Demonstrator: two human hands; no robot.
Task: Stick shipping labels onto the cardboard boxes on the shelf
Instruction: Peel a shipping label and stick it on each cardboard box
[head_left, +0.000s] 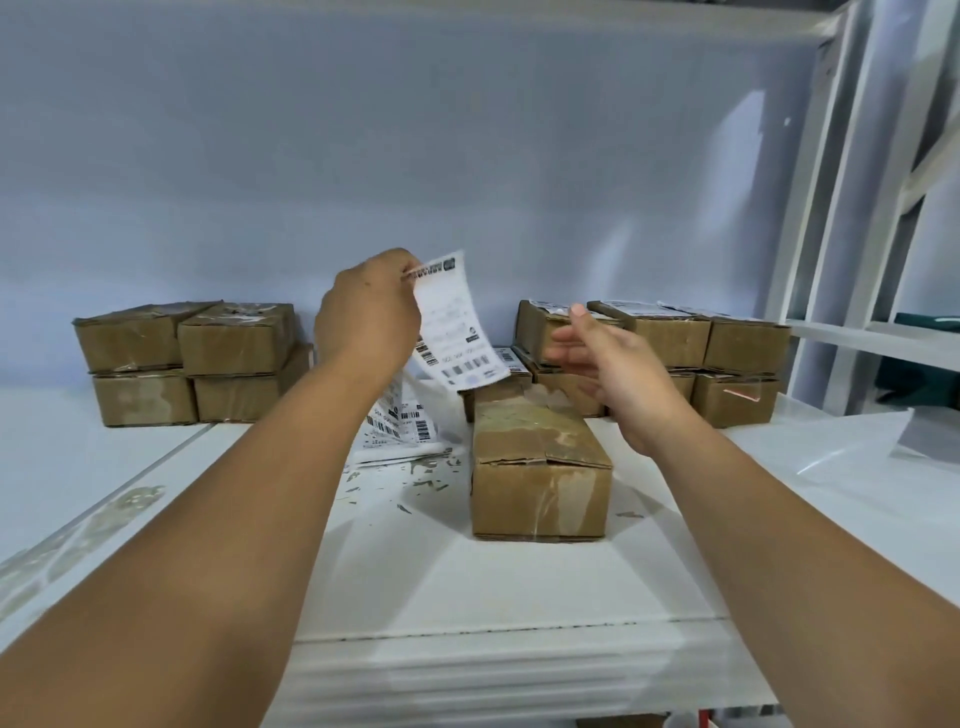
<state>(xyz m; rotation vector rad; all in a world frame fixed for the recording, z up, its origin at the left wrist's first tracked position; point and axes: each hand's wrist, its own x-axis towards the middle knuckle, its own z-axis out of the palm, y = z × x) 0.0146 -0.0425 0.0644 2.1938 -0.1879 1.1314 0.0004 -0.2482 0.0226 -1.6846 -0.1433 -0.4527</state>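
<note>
My left hand (370, 312) pinches the top edge of a white shipping label (457, 332), which hangs curled in the air above the shelf. Just to its right my right hand (608, 364) is open, fingers spread, holding nothing. Below both hands a taped cardboard box (540, 467) with no label lies alone on the white shelf (498, 582). A pile of more labels (400, 426) lies left of that box, under my left wrist. Behind my right hand, a two-layer stack of boxes (691, 358) carries white labels on top. A stack of plain boxes (192, 358) stands at the back left.
Small scraps of torn paper (426, 480) litter the shelf in front of the label pile. White shelf uprights (815, 218) rise at the right, with another shelf level beyond. A clear plastic sheet (857, 457) lies on the shelf at the right. A pale wall closes the back.
</note>
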